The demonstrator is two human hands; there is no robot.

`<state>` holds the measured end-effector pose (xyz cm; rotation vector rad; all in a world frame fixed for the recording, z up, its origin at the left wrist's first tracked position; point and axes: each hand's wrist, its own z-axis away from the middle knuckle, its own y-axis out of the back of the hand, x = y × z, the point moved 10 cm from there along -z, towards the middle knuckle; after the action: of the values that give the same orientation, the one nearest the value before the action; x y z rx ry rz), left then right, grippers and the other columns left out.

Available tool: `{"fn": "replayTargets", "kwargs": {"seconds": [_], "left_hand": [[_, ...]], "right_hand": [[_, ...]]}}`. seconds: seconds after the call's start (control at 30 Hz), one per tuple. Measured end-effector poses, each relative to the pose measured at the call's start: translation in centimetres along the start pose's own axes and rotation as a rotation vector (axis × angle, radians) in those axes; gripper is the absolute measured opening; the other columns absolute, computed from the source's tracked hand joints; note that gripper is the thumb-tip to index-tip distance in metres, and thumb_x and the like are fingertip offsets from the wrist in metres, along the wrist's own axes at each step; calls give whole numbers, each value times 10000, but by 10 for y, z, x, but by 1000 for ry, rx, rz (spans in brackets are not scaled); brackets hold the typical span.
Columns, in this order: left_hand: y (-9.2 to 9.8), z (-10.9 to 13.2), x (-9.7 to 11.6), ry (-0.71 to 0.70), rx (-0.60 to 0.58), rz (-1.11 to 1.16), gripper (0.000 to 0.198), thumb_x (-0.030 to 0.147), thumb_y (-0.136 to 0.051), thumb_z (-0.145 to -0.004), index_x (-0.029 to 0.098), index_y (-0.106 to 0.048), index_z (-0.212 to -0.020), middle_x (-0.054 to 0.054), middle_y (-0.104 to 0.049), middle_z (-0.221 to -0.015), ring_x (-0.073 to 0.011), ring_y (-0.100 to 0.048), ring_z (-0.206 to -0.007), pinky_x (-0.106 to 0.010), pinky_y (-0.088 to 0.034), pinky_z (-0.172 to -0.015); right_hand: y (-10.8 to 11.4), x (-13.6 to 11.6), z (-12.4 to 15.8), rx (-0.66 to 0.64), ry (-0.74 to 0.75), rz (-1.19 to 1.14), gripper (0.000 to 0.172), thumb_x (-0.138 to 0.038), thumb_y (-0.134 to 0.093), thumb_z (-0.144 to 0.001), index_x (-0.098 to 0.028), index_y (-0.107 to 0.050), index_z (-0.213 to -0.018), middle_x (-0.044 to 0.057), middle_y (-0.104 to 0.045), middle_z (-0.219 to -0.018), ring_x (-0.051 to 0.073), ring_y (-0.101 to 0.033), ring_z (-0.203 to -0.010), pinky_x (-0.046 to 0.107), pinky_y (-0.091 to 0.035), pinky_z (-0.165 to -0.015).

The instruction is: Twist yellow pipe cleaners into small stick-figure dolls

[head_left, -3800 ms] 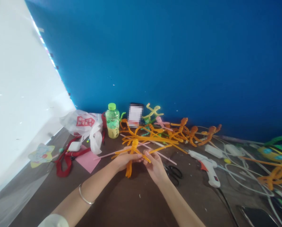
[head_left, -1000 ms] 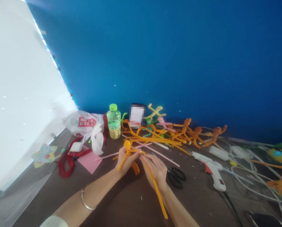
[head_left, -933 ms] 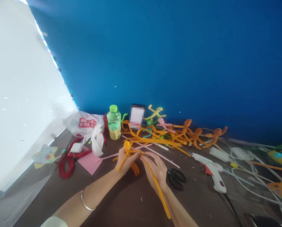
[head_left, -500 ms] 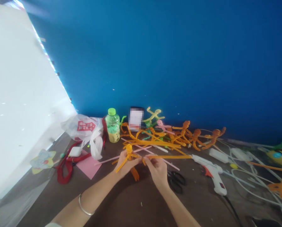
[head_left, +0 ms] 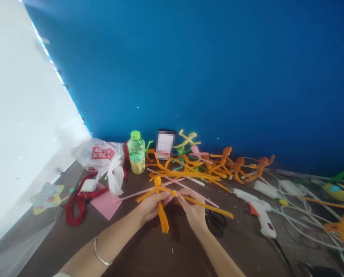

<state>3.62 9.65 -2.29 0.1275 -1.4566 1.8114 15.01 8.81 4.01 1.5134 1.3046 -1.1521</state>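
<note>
the orange pipe-cleaner figure (head_left: 158, 188) looks light and soft, fuzzy wire that bends easily, so take hold at its twisted torso. it sits in your left hand (head_left: 152, 206), fingers closed around it above the dark table (head_left: 143, 256), legs hanging down. your right hand (head_left: 192, 207) is nearly closed, pinching a long orange pipe cleaner (head_left: 209, 207) beside the figure, both hands angled inward

Grip: one orange pipe-cleaner figure (head_left: 160, 204), between one left hand (head_left: 151, 206) and one right hand (head_left: 191, 209). Beyond grip: three orange figures (head_left: 225, 157), one pink figure (head_left: 197, 152), one yellow figure (head_left: 187, 139), one plastic bottle (head_left: 136, 154). Right of grip: one glue gun (head_left: 260, 211), one pair of scissors (head_left: 216, 225). Left of grip: one pink paper sheet (head_left: 105, 204).
</note>
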Motion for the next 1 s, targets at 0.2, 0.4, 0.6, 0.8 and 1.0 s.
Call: {"fn": "replayTargets", "kwargs": {"seconds": [0.2, 0.4, 0.6, 0.8, 1.0], "left_hand": [[-7, 8, 25, -266, 55, -119, 258, 167, -753, -563, 148, -509, -643, 32, -603, -636, -88, -587, -632, -210, -468, -669], [-8, 18, 45, -462, 140, -371, 242, 233, -749, -563, 140, -536, -630, -17, -659, -682, -156, -617, -672, -266, -468, -675], [-6, 20, 54, -544, 178, -514, 232, 260, -740, -569, 150, -543, -628, -56, -677, -710, -211, -644, -734, -312, -492, -695], [-6, 20, 57, -585, 188, -581, 238, 261, -736, -565, 158, -526, -605, -49, -667, -683, -195, -639, -693, -299, -490, -672], [-14, 20, 60, -552, 114, -672, 238, 265, -713, -597, 161, -499, -606, -39, -648, -667, -165, -612, -641, -262, -459, -607]], "right_hand": [[-7, -38, 11, 79, 359, 426, 90, -184, -589, -758, -196, -629, -677, 24, -634, -658, 146, -601, -596, 265, -508, -588], [-17, -35, 18, 63, 392, 458, 51, -193, -581, -762, -195, -631, -749, 34, -648, -698, 154, -617, -621, 276, -526, -592], [-21, -36, 22, 10, 438, 500, 110, -176, -552, -776, -205, -651, -817, 39, -659, -732, 154, -624, -638, 268, -521, -604], [-18, -46, 24, 1, 546, 525, 147, -124, -570, -763, -213, -659, -839, 35, -662, -720, 152, -618, -632, 277, -515, -604], [-3, -36, 8, 45, 379, 330, 64, -192, -591, -768, -205, -651, -749, 45, -647, -749, 175, -612, -709, 323, -511, -664]]}}
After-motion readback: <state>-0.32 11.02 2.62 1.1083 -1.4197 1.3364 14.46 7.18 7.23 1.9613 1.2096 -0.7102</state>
